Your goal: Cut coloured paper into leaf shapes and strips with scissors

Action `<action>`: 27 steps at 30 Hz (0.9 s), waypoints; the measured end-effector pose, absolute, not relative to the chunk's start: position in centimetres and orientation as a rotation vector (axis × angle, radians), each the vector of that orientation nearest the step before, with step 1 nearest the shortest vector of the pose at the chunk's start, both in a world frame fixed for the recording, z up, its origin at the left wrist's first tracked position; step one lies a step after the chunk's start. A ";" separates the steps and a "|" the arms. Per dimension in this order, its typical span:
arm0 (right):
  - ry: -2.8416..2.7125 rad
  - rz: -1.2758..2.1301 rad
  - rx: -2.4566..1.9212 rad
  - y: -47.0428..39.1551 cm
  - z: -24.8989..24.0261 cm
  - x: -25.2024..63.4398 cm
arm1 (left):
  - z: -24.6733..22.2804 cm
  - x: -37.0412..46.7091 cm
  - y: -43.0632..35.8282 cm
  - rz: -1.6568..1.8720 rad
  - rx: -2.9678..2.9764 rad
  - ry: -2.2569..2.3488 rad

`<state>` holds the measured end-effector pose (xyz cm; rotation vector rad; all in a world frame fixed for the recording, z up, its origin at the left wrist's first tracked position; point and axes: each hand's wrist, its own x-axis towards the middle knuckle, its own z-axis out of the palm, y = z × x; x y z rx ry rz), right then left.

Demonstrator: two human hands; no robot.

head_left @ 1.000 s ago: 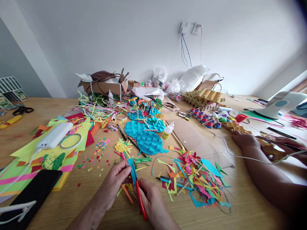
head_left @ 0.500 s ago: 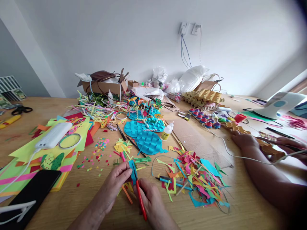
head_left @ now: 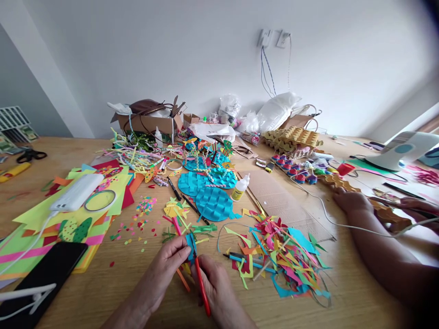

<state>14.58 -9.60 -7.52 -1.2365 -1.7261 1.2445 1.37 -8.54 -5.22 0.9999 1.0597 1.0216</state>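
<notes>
Near the front middle of the table, my left hand (head_left: 174, 257) pinches a small piece of blue paper (head_left: 190, 242) between thumb and fingers. My right hand (head_left: 213, 279) is closed round the red handles of a pair of scissors (head_left: 202, 288), whose dark blades lie against the blue paper. Just beyond my hands are green and yellow paper strips (head_left: 202, 228) and a yellow paper fish (head_left: 174, 209). Further back lies a round blue woven paper piece (head_left: 213, 204), with a glue bottle (head_left: 239, 188) standing beside it.
Colored scraps (head_left: 288, 256) are heaped to the right, near a cardboard sheet (head_left: 274, 196). At the left are paper sheets (head_left: 34, 224), a power bank (head_left: 77, 194) and a black phone (head_left: 51, 274). Another person's arm (head_left: 370, 237) reaches in at the right by egg cartons (head_left: 339, 182).
The blue paper and scissor blades have shifted very slightly between my hands. Otherwise the view has moved only a little.
</notes>
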 end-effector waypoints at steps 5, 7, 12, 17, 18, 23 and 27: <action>-1.739 1.226 -1.244 -9.4 -7.8 14.6 | -5.7 1.2 -8.7 1.012 1.020 1.061; -1.747 1.221 -1.238 -9.3 -7.8 14.6 | -5.8 1.2 -8.8 1.008 1.004 1.066; -1.716 1.277 -1.212 -9.5 -7.9 14.5 | -5.4 1.3 -8.9 1.016 0.926 1.116; -1.544 1.479 -1.200 -9.6 -8.1 15.1 | -4.7 0.7 -9.0 1.045 0.871 1.138; -1.494 1.513 -1.179 -9.4 -8.0 15.2 | -4.6 0.6 -9.0 1.049 0.882 1.145; -1.280 1.568 -1.113 -8.6 -6.2 15.3 | -4.1 0.5 -8.7 1.069 1.101 1.245; -1.198 1.618 -1.054 -8.4 -5.3 14.6 | -4.1 0.7 -8.3 1.072 1.244 1.292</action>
